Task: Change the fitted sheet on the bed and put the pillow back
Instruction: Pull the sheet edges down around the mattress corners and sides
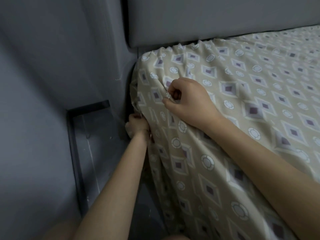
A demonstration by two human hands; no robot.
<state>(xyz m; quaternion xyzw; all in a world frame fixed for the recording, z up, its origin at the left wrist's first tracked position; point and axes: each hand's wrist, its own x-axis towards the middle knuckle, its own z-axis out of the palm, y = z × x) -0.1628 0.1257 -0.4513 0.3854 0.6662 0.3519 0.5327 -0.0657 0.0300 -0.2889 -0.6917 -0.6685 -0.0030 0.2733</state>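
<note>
Task's thing: the fitted sheet (242, 87), beige with a diamond and circle print. It lies over the top of the bed and hangs down the near side.
Corner in work: the corner next to the grey headboard (207, 18), where the cloth is gathered in small folds.
Left hand (137, 124): low at the side of this corner, in the narrow gap beside the grey wall (52, 58). Its fingers are curled round the lower edge of the sheet and grip it.
Right hand (188, 99): higher up, on the rounded top of the corner. It pinches a small fold of the sheet between thumb and fingers.
Key relation: the loose edge lies below and to the left of the right hand's pinch, and the left hand is the nearer one to it. The two grips stand almost one above the other along the corner.
Next move, my judgement: the edge must go down and under the corner, so the pull belongs to the left hand while the right hand keeps the top in place.
Risk: the gap is tight, and the cloth can slip back up.
Pillow: not in view.
</note>
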